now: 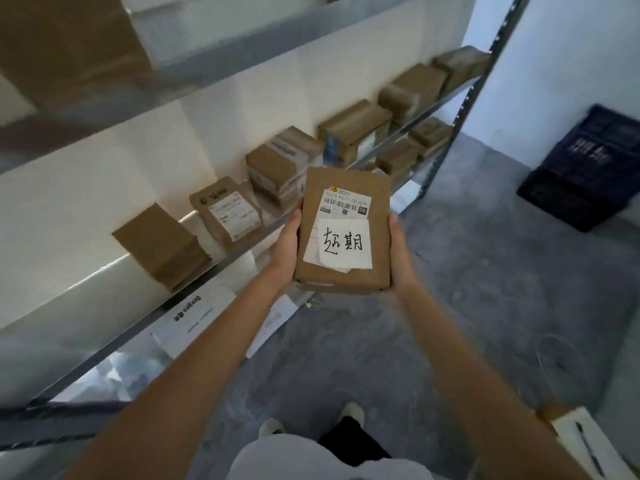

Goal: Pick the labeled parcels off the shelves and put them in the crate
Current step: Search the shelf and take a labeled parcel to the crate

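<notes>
The grey metal shelving unit (221, 64) fills the left half of the view and runs away toward the far wall. Its middle shelf carries a row of brown cardboard parcels (353, 131); some of them show printed white labels. The dark blue slatted plastic crate (585, 174) stands on the grey concrete floor (485, 306) at the far right, well apart from the shelving and from the person.

The flat brown cardboard parcel (344, 233) is clear of the shelf, held in front of the body above the floor. Its top face carries a printed barcode label (344, 200) and, below it, a white paper note with handwritten characters (343, 244).

The left hand (285, 247) grips the left edge of the parcel, thumb along the side. The right hand (401, 251) grips the right edge in the same manner. The fingers under the parcel are hidden. The hands are apart, clamped on opposite edges, with the parcel level between them.

Step in hand, as judged: one labeled parcel is picked and the transfer to the crate is not yet made. The label faces up, which suggests a check of the marking.

The next move calls for a turn to the right, a carry across the open floor to the crate, and a lowering of the parcel through the crate's open top. Keep both grips until the parcel rests inside. The contents of the crate cannot be told from this view.
</notes>
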{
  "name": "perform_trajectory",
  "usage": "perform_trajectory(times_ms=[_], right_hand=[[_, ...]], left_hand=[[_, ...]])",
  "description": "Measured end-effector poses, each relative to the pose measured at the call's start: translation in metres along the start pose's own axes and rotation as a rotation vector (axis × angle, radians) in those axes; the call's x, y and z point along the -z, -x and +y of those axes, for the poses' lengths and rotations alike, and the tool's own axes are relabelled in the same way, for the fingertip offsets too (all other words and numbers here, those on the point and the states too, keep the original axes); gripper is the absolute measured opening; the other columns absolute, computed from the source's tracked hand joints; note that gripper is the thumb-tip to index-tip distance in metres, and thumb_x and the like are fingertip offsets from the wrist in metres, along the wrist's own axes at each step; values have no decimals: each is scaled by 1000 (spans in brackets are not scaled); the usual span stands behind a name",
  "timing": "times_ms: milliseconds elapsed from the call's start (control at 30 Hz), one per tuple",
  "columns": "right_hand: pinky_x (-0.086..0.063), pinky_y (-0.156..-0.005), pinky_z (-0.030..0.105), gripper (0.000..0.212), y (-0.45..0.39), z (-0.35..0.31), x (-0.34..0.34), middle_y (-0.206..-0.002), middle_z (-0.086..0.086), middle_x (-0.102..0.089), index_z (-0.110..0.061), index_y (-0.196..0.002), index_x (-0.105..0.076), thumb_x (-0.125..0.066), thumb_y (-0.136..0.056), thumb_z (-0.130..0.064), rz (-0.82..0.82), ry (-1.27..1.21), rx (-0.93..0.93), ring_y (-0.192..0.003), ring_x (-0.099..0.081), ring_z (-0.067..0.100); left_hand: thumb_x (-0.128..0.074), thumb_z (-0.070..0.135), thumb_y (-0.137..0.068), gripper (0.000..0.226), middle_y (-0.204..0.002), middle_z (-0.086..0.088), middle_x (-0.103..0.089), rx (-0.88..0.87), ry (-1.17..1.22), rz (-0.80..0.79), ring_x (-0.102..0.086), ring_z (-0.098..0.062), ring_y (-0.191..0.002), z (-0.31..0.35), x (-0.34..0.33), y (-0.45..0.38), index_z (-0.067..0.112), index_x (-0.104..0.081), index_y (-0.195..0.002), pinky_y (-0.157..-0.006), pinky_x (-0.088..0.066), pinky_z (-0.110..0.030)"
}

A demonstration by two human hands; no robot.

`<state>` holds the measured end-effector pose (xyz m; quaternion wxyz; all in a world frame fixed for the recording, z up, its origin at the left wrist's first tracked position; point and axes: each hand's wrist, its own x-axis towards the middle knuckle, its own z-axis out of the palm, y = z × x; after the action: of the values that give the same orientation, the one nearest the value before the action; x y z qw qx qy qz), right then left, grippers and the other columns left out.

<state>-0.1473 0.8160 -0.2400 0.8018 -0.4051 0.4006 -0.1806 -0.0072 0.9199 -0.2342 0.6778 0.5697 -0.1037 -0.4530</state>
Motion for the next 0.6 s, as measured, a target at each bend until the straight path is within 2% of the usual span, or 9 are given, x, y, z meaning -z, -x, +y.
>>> perform_trajectory(times_ms=[100,167,233,300,433,533,600], right_hand=[[-61,-78,42,57,-4,-18,47,-106,9,-76,-22,-127,-64,-40,-95,-63,87,-21,21,-93,-74,26],[-60,-83,44,56,-6,-28,74,-106,8,-76,-23,-127,-64,-40,-95,-63,129,-39,17,-94,-74,26],[-55,-92,49,60,-9,-32,98,-114,11,-73,-22,-129,-63,-39,-94,-65,151,-72,7,-103,-71,30],[-54,-94,49,60,-14,-37,119,-115,11,-73,-22,-129,-63,-39,-94,-65,182,-102,11,-106,-69,32],[-59,-82,40,56,-25,-54,152,-114,11,-73,-20,-128,-63,-41,-96,-60,243,-173,35,-105,-70,31],[-60,-76,37,54,-41,-70,176,-110,11,-75,-19,-126,-64,-40,-97,-58,314,-226,54,-96,-73,28],[-61,-74,36,55,-54,-84,194,-111,11,-74,-18,-127,-64,-40,-97,-57,371,-241,63,-96,-72,27]], left_hand=[[-24,37,-105,47,-120,-11,-66,49,-35,-45,-65,-28,-105,-13,-46,-17,12,-57,-127,-89,-54,-38],[-24,41,-105,45,-115,-5,-70,79,-82,-106,-68,-24,-101,-24,-71,-30,21,-62,-121,-86,-55,-38],[-25,42,-104,46,-117,-6,-69,88,-112,-117,-67,-25,-106,-33,-94,-41,22,-57,-130,-86,-55,-39],[-25,42,-104,49,-123,-10,-66,104,-148,-145,-64,-28,-111,-41,-115,-54,17,-53,-135,-87,-54,-39],[-22,48,-103,51,-110,-2,-73,159,-252,-290,-71,-20,-97,-47,-156,-90,26,-65,-117,-74,-57,-32],[-29,45,-103,46,-100,1,-75,123,-300,-362,-73,-16,-89,-48,-194,-123,18,-61,-124,-68,-58,-29],[-34,38,-103,43,-105,-2,-73,67,-337,-389,-72,-18,-93,-53,-221,-148,13,-54,-131,-78,-59,-35]])
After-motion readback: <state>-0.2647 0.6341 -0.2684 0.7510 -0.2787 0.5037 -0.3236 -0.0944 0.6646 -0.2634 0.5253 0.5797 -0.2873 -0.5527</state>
